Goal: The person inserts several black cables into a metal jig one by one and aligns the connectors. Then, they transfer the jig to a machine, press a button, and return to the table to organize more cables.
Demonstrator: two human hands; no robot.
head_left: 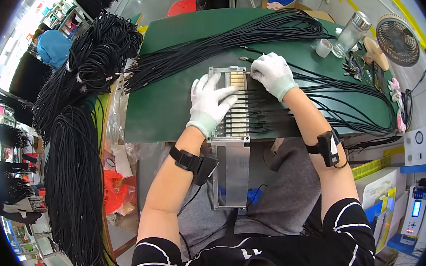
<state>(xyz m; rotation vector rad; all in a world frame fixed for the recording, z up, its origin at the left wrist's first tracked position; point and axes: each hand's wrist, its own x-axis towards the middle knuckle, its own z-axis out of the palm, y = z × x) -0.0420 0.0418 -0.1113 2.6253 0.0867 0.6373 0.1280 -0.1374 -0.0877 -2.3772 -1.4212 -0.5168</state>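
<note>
A metal fixture (216, 127) with a row of pale slots lies at the table's front edge, and black cables (259, 113) run into several of its lower slots from the right. My left hand (209, 102), in a white glove, rests on the fixture with its fingers spread over the slots. Beside the upper right edge of the fixture, my gloved right hand (272, 72) is closed in a pinch on a black cable, whose end is mostly hidden by the fingers. From the fixture's lower end, a flat metal plate (233, 169) hangs over my lap.
Long bundled black cables (225, 39) stretch across the green table (172, 118). Thick cable bundles (75, 189) hang at the left. A glass bottle (351, 34), a tape roll (323, 48) and a small fan (398, 41) stand at the right. A person (52, 45) sits far left.
</note>
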